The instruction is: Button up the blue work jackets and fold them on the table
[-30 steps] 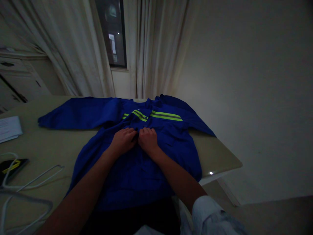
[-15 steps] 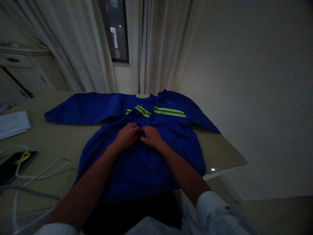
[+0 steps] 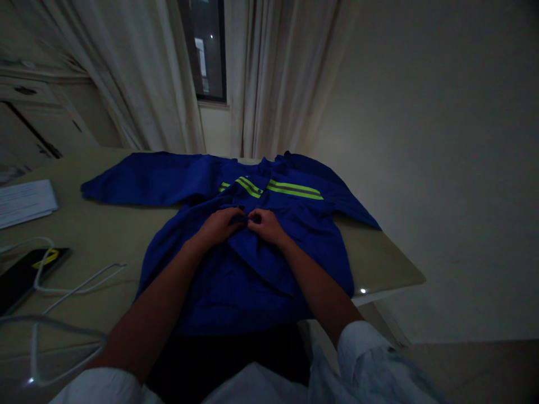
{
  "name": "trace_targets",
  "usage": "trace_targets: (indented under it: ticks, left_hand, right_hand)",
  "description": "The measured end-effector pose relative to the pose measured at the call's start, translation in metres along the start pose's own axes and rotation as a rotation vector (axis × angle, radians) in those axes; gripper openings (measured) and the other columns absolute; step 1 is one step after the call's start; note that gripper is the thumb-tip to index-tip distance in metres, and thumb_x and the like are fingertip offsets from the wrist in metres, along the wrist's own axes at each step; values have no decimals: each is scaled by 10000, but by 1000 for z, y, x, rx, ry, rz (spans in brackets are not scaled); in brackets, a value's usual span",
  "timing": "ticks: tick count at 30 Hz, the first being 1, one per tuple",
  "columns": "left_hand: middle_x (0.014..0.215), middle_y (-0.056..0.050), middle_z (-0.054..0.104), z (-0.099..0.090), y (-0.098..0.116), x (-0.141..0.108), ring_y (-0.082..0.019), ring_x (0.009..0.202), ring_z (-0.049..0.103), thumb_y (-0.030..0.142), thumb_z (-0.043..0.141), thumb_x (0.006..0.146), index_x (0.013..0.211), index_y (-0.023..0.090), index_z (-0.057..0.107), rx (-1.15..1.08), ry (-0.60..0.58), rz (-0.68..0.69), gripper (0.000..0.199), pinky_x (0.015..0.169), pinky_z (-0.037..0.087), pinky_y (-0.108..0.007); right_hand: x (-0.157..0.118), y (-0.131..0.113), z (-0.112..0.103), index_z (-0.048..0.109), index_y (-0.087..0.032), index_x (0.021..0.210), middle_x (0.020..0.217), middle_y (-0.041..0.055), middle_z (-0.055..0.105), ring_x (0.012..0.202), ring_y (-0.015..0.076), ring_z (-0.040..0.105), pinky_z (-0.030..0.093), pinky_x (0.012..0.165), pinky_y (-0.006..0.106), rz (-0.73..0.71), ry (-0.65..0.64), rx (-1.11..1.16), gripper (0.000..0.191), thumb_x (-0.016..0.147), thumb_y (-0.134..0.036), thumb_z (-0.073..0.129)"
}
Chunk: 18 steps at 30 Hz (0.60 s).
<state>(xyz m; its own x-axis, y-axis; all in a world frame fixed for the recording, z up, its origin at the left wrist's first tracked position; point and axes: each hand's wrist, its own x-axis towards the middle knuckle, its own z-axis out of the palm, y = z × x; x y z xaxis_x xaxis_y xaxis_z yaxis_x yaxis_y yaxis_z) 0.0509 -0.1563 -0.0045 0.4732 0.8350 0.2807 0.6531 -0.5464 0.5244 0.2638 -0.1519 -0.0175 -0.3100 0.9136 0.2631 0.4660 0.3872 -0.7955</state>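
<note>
A blue jacket (image 3: 240,303) with yellow-green and grey stripes across the chest lies spread on the table, its sleeves out to both sides. At the middle of its front, my left hand (image 3: 224,224) pinches the cloth by the front edge. Close beside it on the right, my right hand (image 3: 266,225) has its fingers closed on the same front edge. The cloth is slightly raised between the fingertips. Whatever small part lies between them is too dark to make out.
The table (image 3: 105,235) also bears papers (image 3: 27,202) at the far left, a dark phone (image 3: 29,275) and a looping white cable (image 3: 80,290). Curtains (image 3: 155,73) and a window stand behind; a wall rises at the right.
Both hands have shifted slightly up and right in view, still at the jacket's front. My right fingers look more pinched, and a fold of cloth below the hands is lifted more.
</note>
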Motion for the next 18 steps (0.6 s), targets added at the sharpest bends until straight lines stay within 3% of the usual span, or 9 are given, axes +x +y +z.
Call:
trace_targets:
  ticks: [4,7,11,15,18]
  left_hand:
    - [1096,-66,770,-2,8,-1,-270,972,726,400,695,920,1169,235,689,38,64,-72,299,840,539,-360]
    - [1054,-64,769,1,8,-1,-259,965,721,359,648,950,1086,233,733,71,33,-24,203,865,536,-357]
    - [1083,-79,758,8,4,0,-261,1025,700,232,563,965,1114,220,743,133,-1,21,234,917,534,-369]
    - [1087,-85,749,12,0,-1,-256,1039,685,201,523,971,1128,219,746,179,-16,35,273,941,532,-364]
    - [1086,-86,748,12,-2,-1,-253,1031,682,209,505,980,1134,223,749,192,-3,25,288,937,535,-362]
  right_hand:
    - [4,4,-2,693,-164,840,713,-28,648,627,123,557,413,607,228,123,-20,224,147,773,-289,655]
    - [4,5,-3,693,-162,833,704,-29,643,621,121,556,413,605,227,146,-49,241,149,765,-290,659]
    - [-2,0,-3,723,-167,885,716,-25,654,655,135,578,416,635,238,64,-69,7,130,800,-253,675]
    - [-7,-10,0,755,-188,956,894,38,726,812,180,644,458,749,272,-29,-2,-369,121,862,-219,684]
    - [-7,-12,2,764,-197,1015,1010,67,741,921,202,667,473,814,287,-65,19,-481,145,910,-216,666]
